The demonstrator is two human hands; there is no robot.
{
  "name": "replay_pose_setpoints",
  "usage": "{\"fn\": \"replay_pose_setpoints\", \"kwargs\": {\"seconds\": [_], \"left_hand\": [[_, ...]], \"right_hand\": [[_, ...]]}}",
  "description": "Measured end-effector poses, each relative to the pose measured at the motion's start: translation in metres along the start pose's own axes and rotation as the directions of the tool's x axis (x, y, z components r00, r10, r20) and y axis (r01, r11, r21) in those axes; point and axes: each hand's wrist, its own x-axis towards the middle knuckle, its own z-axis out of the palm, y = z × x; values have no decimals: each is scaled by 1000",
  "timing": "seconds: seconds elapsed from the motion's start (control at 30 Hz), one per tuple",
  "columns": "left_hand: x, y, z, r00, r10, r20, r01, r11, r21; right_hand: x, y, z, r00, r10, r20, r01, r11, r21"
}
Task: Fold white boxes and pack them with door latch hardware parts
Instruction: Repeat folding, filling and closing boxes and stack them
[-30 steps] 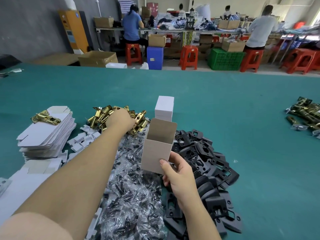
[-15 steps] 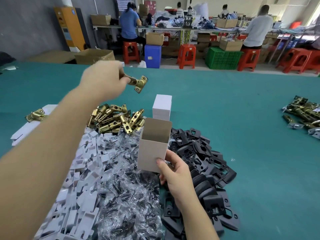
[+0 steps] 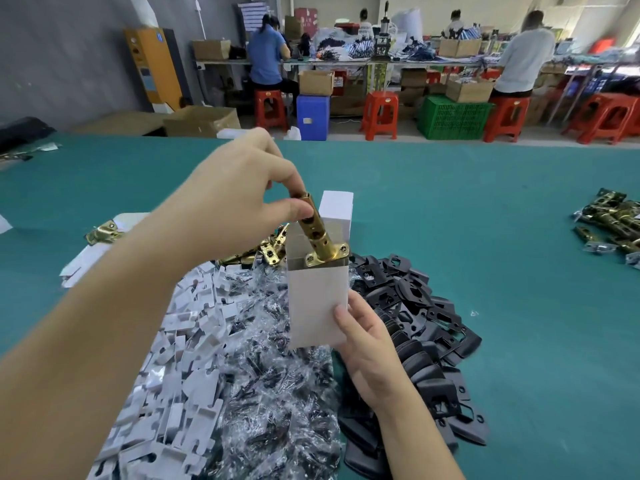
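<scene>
1. Head view, far left: a single brass latch (image 3: 104, 232) lies on a stack of flat white box blanks (image 3: 90, 260) on the green table (image 3: 485, 237).
2. The left forearm crosses from the lower left corner up toward the middle, with the left hand (image 3: 239, 188) raised above the heaps, palm turned down.
3. Its thumb and fingertips pinch the rounded end of a brass door latch (image 3: 317, 233), which hangs tilted with its flat faceplate lowest.
4. That faceplate sits at the open mouth of the white box (image 3: 317, 306), just entering it; the rest of the latch is outside the box.
5. Below the left arm, white cardboard inserts (image 3: 180, 358) spread beside a heap of clear plastic screw packets (image 3: 273, 386).
6. Behind the box, a pile of brass latches (image 3: 249, 252) rests on the table, and a closed white box (image 3: 336, 213) stands upright just past it.
7. The right hand (image 3: 369, 344) comes up from the bottom edge and grips the open box by its lower right side, thumb on the front face, keeping it upright above the packets.
8. Right of that hand lies a heap of black strike plates (image 3: 422, 327).
9. Far right, another pile of latches (image 3: 613, 223) lies well apart near the table's edge.
</scene>
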Motion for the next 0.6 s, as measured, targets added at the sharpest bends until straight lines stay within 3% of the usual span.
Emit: {"fn": "replay_pose_setpoints", "kwargs": {"seconds": [0.13,0.3,0.47,0.6], "left_hand": [[-7,-3,14,994,-100,-48,97,994,-60],[-11,-7,14,990,-131,-41,129,991,-46],[-14,0,27,990,-93,105,90,995,33],[-14,3,48,981,-72,179,74,997,-1]], "right_hand": [[-1,-3,0,999,18,40,-25,984,174],[0,-1,-3,999,12,44,-21,975,221],[2,1,-2,998,23,50,-33,977,210],[1,1,-3,997,23,67,-37,978,205]]}}
